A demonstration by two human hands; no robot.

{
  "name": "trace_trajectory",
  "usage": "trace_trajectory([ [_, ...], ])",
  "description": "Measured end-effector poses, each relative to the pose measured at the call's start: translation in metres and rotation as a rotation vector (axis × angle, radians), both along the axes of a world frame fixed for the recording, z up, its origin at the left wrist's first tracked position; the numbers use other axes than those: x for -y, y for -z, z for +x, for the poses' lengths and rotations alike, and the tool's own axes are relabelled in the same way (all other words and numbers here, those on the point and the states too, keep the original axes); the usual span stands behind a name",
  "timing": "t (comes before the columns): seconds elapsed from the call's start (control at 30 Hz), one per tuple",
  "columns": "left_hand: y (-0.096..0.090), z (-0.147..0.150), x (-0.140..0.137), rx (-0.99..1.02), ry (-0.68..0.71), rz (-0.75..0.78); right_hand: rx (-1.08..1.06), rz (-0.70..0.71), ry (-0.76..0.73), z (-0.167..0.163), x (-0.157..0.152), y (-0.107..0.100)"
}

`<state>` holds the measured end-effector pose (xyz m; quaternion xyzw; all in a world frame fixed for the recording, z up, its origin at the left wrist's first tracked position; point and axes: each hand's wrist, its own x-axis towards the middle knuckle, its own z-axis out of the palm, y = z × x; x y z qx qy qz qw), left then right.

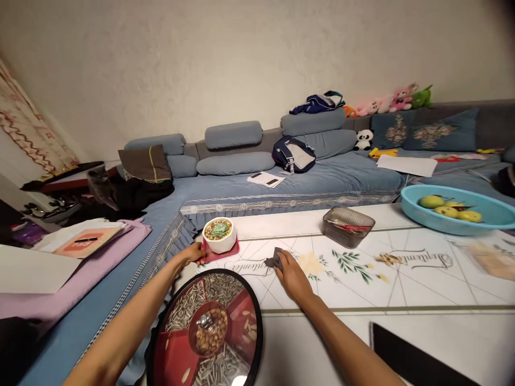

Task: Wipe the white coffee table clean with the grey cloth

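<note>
My left hand [195,252] is at the table's left end, its fingers closed on the edge of a red tray [231,251]. On that tray stands a white pot [223,244] with a green succulent [219,230] and coloured pebbles. My right hand [293,274] presses a crumpled dark grey cloth [275,258] onto the patterned table runner [257,279]. Between my forearms, near me, lies a round snack box [210,328] with a clear lid and black rim. Sunflower seeds and nuts fill its red compartments.
A smoky plastic box [348,226] with small items stands right of the cloth. Beyond it, a blue basin [454,217] holds several pears. A black flat object [414,354] lies at the near right. Behind the table runs a blue sofa [225,185] with a backpack [294,154].
</note>
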<state>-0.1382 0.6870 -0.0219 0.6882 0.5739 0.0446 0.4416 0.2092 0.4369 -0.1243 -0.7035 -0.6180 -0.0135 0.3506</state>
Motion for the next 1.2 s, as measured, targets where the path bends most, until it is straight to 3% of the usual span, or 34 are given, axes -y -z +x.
trace_trajectory([
  [0.2,-0.004,-0.026,0.019,-0.031,0.073,0.022,0.058,-0.003,-0.022,0.004,0.008,-0.002],
  [0.33,0.013,-0.043,0.014,0.056,0.112,0.037,0.112,0.011,-0.090,0.015,0.023,0.007],
  [0.43,0.029,-0.055,0.007,0.133,0.136,0.044,0.097,0.009,-0.126,0.027,0.009,0.014],
  [0.53,0.043,-0.065,0.004,0.195,0.163,0.036,0.062,-0.004,-0.115,0.036,-0.041,0.010],
  [0.7,0.056,-0.073,0.008,0.254,0.193,0.029,-0.060,-0.089,-0.121,0.034,-0.178,-0.013],
  [0.8,0.060,-0.073,0.011,0.246,0.190,0.048,-0.064,-0.106,-0.209,0.008,-0.265,-0.024],
  [0.93,0.058,-0.071,0.014,0.253,0.178,0.033,-0.061,-0.138,-0.518,-0.054,-0.356,-0.031],
  [1.07,0.054,-0.071,0.011,0.276,0.173,-0.033,-0.063,-0.170,-0.852,-0.100,-0.395,-0.038],
  [1.2,0.051,-0.071,0.011,0.274,0.168,-0.048,-0.076,-0.195,-1.034,-0.073,-0.368,-0.045],
])
